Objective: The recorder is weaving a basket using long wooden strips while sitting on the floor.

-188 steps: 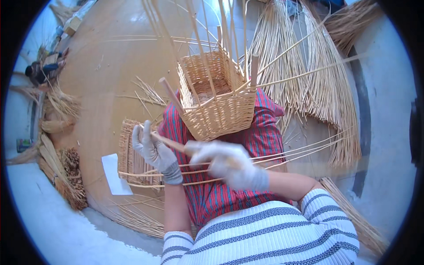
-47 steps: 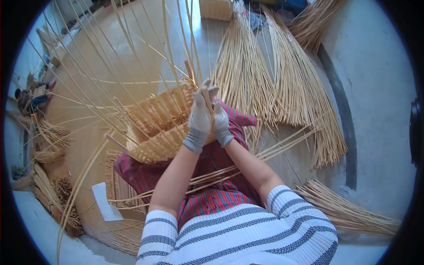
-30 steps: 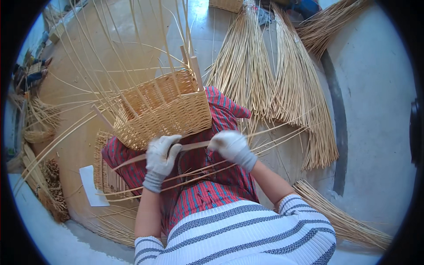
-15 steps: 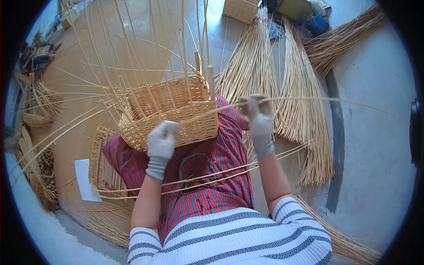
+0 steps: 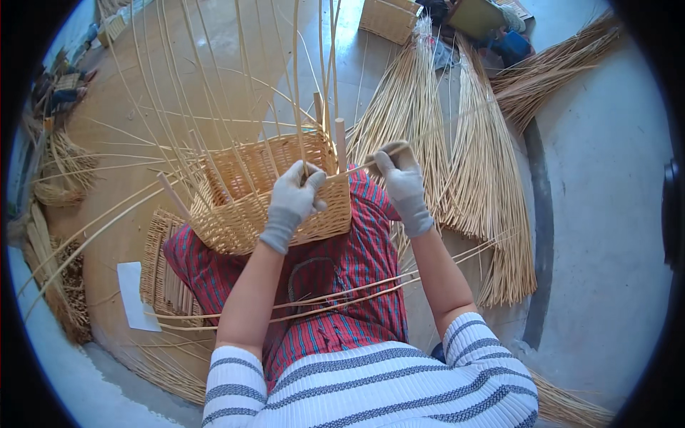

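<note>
A partly woven wicker basket (image 5: 235,222) rests across my lap, with long upright willow rods (image 5: 246,78) rising from its walls and thick wooden pegs (image 5: 341,143) at its corners. My gloved left hand (image 5: 294,198) is closed at the near rim, beside an upright rod, pinching one end of a willow strand (image 5: 349,172). Off the basket's right corner, my gloved right hand (image 5: 402,184) grips the same strand, stretched between both hands. Beyond it the strand's far part is blurred. My left fingers cover the spot where strand and rim meet.
Large bundles of willow rods (image 5: 407,100) lie to the right, with a darker bundle (image 5: 549,85) farther off. Two loose rods (image 5: 342,298) lie across my lap. At the left are a woven panel (image 5: 160,264) and white paper (image 5: 134,296). A wicker box (image 5: 389,20) stands at the back.
My left hand has moved right and up along the near rim to an upright rod. My right hand has shifted slightly left and down; the strand's free end has swung upward.
</note>
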Demonstrator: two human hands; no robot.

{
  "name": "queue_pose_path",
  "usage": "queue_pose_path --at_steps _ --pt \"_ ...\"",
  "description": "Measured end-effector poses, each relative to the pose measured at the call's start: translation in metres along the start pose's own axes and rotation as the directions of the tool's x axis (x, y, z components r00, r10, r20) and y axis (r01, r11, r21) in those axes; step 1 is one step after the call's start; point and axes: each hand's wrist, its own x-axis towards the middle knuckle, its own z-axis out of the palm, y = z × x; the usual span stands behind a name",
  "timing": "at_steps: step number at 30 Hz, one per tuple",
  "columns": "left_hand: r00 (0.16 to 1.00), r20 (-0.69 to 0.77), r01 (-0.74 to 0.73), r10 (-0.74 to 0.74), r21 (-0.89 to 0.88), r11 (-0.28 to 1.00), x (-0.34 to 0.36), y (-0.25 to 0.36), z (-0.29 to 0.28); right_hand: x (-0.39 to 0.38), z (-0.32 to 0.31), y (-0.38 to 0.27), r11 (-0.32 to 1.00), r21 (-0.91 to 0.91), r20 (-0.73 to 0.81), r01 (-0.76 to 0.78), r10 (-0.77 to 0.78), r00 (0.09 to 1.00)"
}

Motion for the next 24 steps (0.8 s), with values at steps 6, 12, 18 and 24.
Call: queue_pose_path --at_steps 6,12,18,24 --pt "0.92 -0.315 -0.286 0.231 -0.141 0.948 -0.01 -0.025 0.021 0.068 0.081 -0.072 0.742 -0.333 0.471 0.582 -0.404 0.784" --pt "0.948 -0.243 -0.214 0.203 -0.021 0.977 -0.004 -0.021 0.016 0.053 0.009 0.064 0.767 0.627 0.037 -0.136 0.145 0.989" --pt "0.537 -0.346 -0.474 0.769 0.63 0.615 -0.03 -0.018 0.013 0.039 0.018 0.055 0.516 0.851 0.031 -0.096 0.133 0.991" --pt "0.674 0.075 -0.367 0.735 0.898 0.245 -0.006 -0.013 0.039 0.039 -0.002 0.043 0.086 0.987 0.105 -0.133 0.274 0.956"
